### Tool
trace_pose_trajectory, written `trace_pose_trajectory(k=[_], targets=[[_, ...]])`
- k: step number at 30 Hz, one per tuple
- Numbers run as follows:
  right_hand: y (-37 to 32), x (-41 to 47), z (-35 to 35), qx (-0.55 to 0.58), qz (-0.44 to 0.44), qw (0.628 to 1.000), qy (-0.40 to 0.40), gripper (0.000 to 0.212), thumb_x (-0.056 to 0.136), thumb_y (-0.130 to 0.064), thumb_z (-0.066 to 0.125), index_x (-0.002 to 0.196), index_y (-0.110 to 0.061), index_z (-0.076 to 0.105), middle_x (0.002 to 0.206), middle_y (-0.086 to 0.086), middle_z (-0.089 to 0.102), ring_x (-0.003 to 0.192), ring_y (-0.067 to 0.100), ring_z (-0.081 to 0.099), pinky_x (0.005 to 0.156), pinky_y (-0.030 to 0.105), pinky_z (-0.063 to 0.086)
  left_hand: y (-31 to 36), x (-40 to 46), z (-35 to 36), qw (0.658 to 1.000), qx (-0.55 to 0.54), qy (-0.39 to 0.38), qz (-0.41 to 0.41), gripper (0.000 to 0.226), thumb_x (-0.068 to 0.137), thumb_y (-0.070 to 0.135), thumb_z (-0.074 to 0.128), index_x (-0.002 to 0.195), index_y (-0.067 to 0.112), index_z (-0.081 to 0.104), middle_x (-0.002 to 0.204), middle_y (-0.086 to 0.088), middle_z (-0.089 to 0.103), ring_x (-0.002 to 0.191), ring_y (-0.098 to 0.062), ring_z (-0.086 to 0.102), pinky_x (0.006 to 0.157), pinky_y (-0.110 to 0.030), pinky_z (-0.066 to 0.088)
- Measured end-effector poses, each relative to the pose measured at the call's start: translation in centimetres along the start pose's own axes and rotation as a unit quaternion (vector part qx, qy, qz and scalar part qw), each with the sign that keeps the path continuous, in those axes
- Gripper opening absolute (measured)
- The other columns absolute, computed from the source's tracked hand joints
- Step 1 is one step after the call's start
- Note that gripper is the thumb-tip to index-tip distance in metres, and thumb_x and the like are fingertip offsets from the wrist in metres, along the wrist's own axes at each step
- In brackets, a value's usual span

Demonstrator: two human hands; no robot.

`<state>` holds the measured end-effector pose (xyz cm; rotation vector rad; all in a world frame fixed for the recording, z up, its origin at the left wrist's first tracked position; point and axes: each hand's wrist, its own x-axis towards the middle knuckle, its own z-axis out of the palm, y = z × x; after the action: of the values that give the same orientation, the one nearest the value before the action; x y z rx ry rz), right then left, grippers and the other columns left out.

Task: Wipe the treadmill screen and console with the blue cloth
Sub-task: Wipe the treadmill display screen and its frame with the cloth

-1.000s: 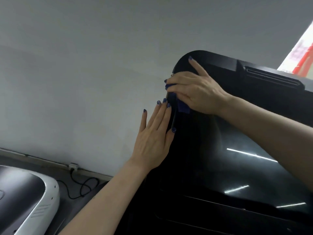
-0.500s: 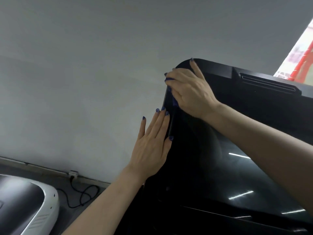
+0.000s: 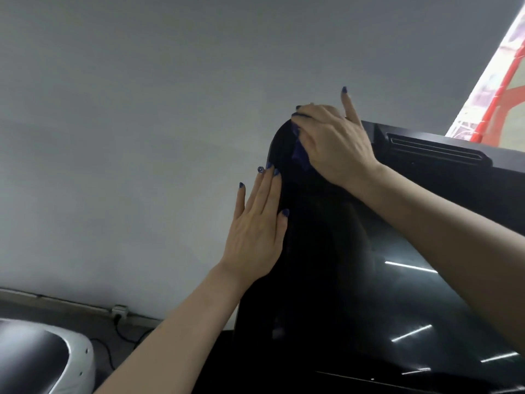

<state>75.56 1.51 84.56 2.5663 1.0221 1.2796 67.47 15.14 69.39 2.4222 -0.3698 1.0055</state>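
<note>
The glossy black treadmill screen fills the lower right, tilted, with ceiling lights mirrored in it. Its black upper frame carries a vent slot. My right hand presses the blue cloth against the screen's upper left corner; only a small fold of cloth shows under the palm, and the index finger sticks up. My left hand lies flat with fingers straight against the screen's left edge, just below the cloth, holding nothing.
A plain grey wall stands behind. At bottom left is a white and black machine housing, with a wall socket and a black cable on the floor. Red framing shows at the upper right.
My right hand has slid the cloth up the screen's left edge to its top corner. My left hand has stayed flat on the left edge. The camera has tilted.
</note>
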Motion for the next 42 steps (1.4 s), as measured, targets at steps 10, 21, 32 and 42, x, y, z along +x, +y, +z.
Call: trace_pose_trajectory(k=[10, 21, 32, 42], targets=[[1.0, -1.6, 0.4, 0.027, 0.087, 0.994, 0.054, 0.04, 0.101, -0.03, 0.041, 0.132, -0.013, 0.06, 0.139, -0.001, 0.056, 0.128, 0.021, 0.051, 0.122, 0.047, 0.001, 0.6, 1.4, -0.8, 1.0, 0.004, 0.012, 0.024, 0.062, 0.105, 0.034, 0.021, 0.159, 0.01, 0.004, 0.168, -0.003, 0.001, 0.154, -0.012, -0.006, 0.125, -0.044, -0.003], [3.3, -4.5, 0.4, 0.014, 0.107, 0.989, 0.098, 0.033, 0.096, -0.019, 0.055, 0.127, -0.01, 0.063, 0.129, 0.004, 0.061, 0.109, 0.027, 0.061, 0.122, 0.051, 0.01, 0.4, 4.1, -0.2, 0.997, 0.055, 0.03, 0.044, 0.059, 0.106, 0.031, 0.02, 0.159, 0.008, 0.009, 0.168, -0.006, 0.005, 0.155, -0.017, 0.001, 0.125, -0.047, 0.002], [7.3, -6.0, -2.4, 0.015, 0.106, 0.987, 0.121, 0.028, 0.084, 0.002, 0.06, 0.111, -0.001, 0.068, 0.117, 0.012, 0.064, 0.104, 0.034, 0.059, 0.12, 0.047, 0.021, 1.4, 4.8, -0.7, 0.988, 0.131, 0.037, 0.074, 0.061, 0.105, 0.033, 0.023, 0.158, 0.005, 0.015, 0.167, -0.009, 0.01, 0.155, -0.02, 0.004, 0.125, -0.047, 0.002], [10.2, -7.4, -2.0, 0.078, 0.09, 0.992, 0.053, 0.051, 0.093, -0.03, 0.033, 0.122, -0.007, 0.068, 0.126, 0.006, 0.064, 0.114, 0.029, 0.059, 0.117, 0.05, 0.025, 6.3, 10.9, 1.0, 0.982, 0.137, 0.011, 0.13, 0.064, 0.104, 0.042, 0.02, 0.158, 0.006, 0.019, 0.166, -0.008, 0.013, 0.154, -0.018, 0.006, 0.124, -0.04, -0.005]])
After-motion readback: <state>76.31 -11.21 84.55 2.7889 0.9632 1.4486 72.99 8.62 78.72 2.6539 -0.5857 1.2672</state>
